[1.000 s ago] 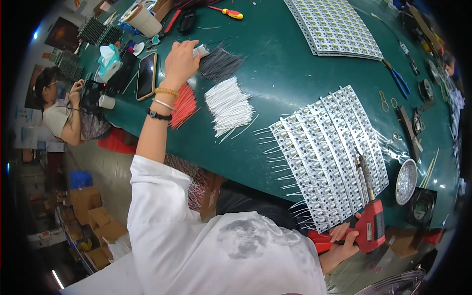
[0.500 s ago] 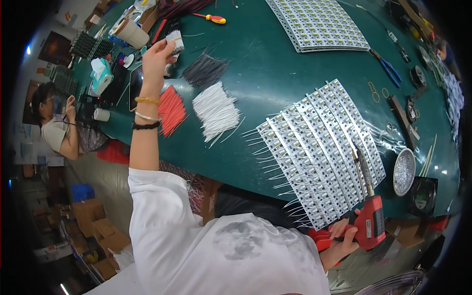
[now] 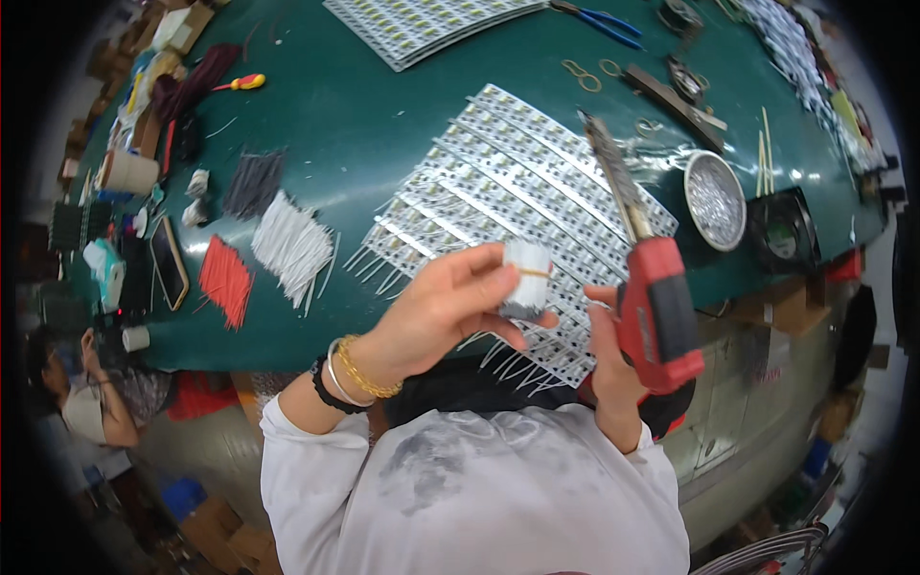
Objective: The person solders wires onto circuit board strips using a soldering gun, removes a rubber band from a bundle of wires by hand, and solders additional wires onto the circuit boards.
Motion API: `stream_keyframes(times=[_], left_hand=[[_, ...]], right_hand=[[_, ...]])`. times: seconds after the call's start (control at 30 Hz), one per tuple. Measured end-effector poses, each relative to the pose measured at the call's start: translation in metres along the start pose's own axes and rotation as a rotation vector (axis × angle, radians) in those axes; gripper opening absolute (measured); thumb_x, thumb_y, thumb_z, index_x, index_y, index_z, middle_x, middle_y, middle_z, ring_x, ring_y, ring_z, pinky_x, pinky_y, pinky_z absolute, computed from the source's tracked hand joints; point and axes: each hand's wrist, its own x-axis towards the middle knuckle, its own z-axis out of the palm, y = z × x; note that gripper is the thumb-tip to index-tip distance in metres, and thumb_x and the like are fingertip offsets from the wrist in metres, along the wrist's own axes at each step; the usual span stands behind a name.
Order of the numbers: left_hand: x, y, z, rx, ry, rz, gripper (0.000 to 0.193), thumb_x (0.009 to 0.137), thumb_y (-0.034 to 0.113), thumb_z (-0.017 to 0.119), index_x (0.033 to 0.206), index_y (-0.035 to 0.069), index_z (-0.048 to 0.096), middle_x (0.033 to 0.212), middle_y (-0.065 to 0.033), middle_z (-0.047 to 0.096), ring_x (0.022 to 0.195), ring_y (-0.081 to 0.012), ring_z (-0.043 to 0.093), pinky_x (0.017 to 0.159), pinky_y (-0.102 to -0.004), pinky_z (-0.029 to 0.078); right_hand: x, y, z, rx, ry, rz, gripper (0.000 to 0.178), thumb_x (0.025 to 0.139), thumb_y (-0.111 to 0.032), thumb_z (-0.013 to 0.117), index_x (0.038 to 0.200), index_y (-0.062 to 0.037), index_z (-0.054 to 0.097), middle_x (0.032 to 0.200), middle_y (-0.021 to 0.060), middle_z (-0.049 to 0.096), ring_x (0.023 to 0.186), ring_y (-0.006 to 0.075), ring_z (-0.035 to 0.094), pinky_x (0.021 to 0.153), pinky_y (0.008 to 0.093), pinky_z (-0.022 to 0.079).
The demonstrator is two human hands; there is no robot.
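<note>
My left hand point(image 3: 446, 307) is closed round a short bundle of white wires point(image 3: 530, 261), tied with a yellowish band and dark at its lower end. It is held up over the near part of a panel of circuit board strips point(image 3: 522, 158), which has thin white wires standing out along its left edge. My right hand point(image 3: 615, 383) grips a red and black soldering gun point(image 3: 659, 311), its long metal tip pointing up and away over the panel's right side. Part of the right hand's fingers is hidden behind the gun.
Piles of red wires point(image 3: 226, 278), white wires point(image 3: 291, 244) and dark wires point(image 3: 254, 182) lie left of the panel. More boards point(image 3: 431, 24) are stacked at the back. A round metal bowl point(image 3: 715, 201) stands right, near pliers point(image 3: 604, 21). A co-worker point(image 3: 91, 393) sits far left.
My left hand has come from the far left of the table to in front of me with the wire bundle. The soldering gun is raised higher, and the view has shifted right.
</note>
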Motion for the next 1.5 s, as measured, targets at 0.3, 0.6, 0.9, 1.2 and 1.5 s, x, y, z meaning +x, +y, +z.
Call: stream_keyframes(times=[0.3,0.6,0.9,1.2,1.5], left_hand=[[0.020,-0.035,0.026,0.161,0.033,0.005,0.033,0.094,0.015,0.055,0.121,-0.003,0.046,0.113,-0.0110,0.058,0.101,-0.0180,0.059,0.079,-0.0338,0.056],[0.025,-0.042,0.022,0.099,0.070,-0.061,0.028,0.092,0.016,0.059,0.107,-0.006,0.052,0.098,-0.0086,0.063,0.078,-0.0128,0.063,0.071,-0.0268,0.057],[0.028,-0.038,0.019,-0.079,-0.081,-0.211,0.032,0.093,0.023,0.057,0.112,-0.003,0.052,0.097,-0.0058,0.061,0.086,-0.0136,0.062,0.076,-0.0275,0.055],[0.038,-0.042,0.018,0.055,-0.118,-0.314,0.030,0.083,0.008,0.061,0.110,0.001,0.052,0.088,-0.0072,0.061,0.072,-0.0123,0.061,0.061,-0.0242,0.053],[0.044,-0.055,0.009,0.023,-0.097,-0.362,0.025,0.074,0.000,0.061,0.098,0.002,0.053,0.073,-0.0055,0.056,0.054,-0.0129,0.053,0.047,-0.0268,0.043]], right_hand=[[0.002,0.021,-0.003,-0.193,0.098,-0.361,0.041,0.077,-0.009,0.073,0.110,0.0043,0.052,0.088,0.0126,0.068,0.075,0.0156,0.067,0.066,0.0266,0.053],[0.000,0.009,-0.001,-0.149,0.104,-0.331,0.019,0.075,0.007,0.067,0.092,-0.0015,0.063,0.095,0.0078,0.058,0.082,0.0191,0.060,0.071,0.0295,0.047],[-0.003,0.025,-0.007,-0.194,0.106,-0.369,0.042,0.073,-0.010,0.074,0.108,0.0017,0.054,0.085,0.0100,0.068,0.074,0.0149,0.066,0.067,0.0256,0.052],[-0.011,0.019,-0.006,0.108,-0.003,-0.201,0.036,0.076,-0.007,0.071,0.107,-0.0008,0.053,0.082,0.0092,0.067,0.072,0.0149,0.066,0.063,0.0250,0.051],[-0.023,0.044,-0.028,-0.352,-0.002,-0.122,0.034,0.073,-0.015,0.076,0.101,-0.0037,0.059,0.087,0.0082,0.066,0.074,0.0164,0.065,0.066,0.0281,0.051]])
